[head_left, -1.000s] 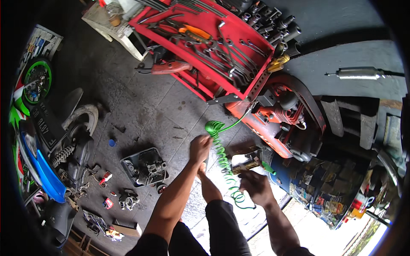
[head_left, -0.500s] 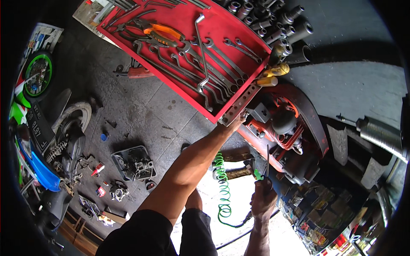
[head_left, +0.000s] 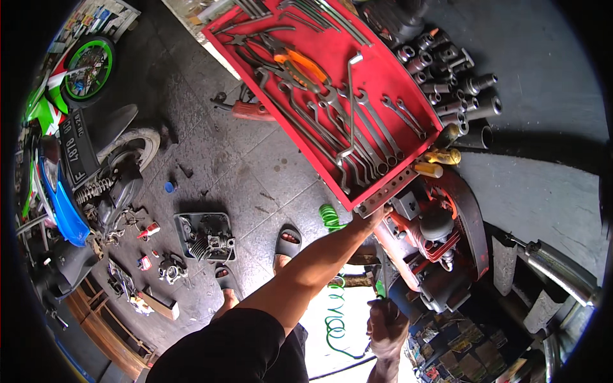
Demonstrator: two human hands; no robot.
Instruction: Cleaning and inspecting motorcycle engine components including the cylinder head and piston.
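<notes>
My left arm stretches up to the red metal tool tray (head_left: 305,131). My left hand (head_left: 377,219) is at the perforated metal rail (head_left: 386,193) along its near right edge; most of its fingers are hidden, so their grip does not show. Lower right, my right hand (head_left: 387,329) is closed round an air blow gun (head_left: 381,292) with a green part and a thin nozzle pointing up. A green coiled hose (head_left: 335,313) hangs beside that hand. In the tray lie several wrenches (head_left: 377,131), orange-handled pliers (head_left: 300,67) and hex keys (head_left: 303,19).
Sockets (head_left: 456,86) and yellow-handled screwdrivers (head_left: 440,156) line the tray's right side. Below stands a red machine with a round black top (head_left: 436,225). On the floor are a parts pan (head_left: 207,233), a carburetor (head_left: 172,268) and a motorcycle (head_left: 64,198). A silver exhaust muffler (head_left: 562,271) lies right.
The view has shifted, so the tray and floor things appear further right and lower. My sandalled feet now show. My right hand still grips the blow gun; my left hand stays at the rail.
</notes>
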